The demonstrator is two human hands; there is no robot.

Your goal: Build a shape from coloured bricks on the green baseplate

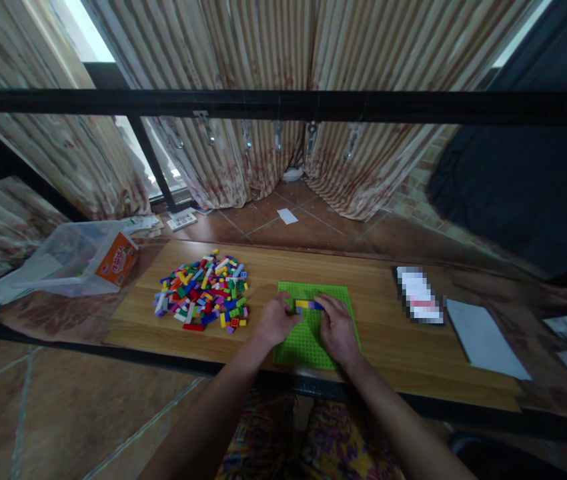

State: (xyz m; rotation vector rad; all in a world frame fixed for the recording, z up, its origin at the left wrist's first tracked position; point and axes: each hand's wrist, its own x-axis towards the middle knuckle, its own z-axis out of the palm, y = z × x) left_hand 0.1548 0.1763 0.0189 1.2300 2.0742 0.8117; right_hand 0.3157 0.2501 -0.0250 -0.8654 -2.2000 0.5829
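A square green baseplate (308, 343) lies on the wooden board, with a short row of toy bricks near its upper part: a yellow brick (302, 304), a purple one beside it, and a blue brick (318, 306) at the right end. My left hand (279, 320) rests over the plate's left side, fingers curled together at the row's left end; what they pinch is mostly hidden, with a greyish bit by the thumb. At the other end, my right hand (337, 327) has its fingertips closed on the blue brick.
A heap of loose coloured bricks (208, 290) lies left of the plate. Farther left stands a clear plastic bin (71, 257) with an orange label. To the right are a phone (419, 295) and white paper (483, 337). A black metal bar (283, 107) crosses ahead.
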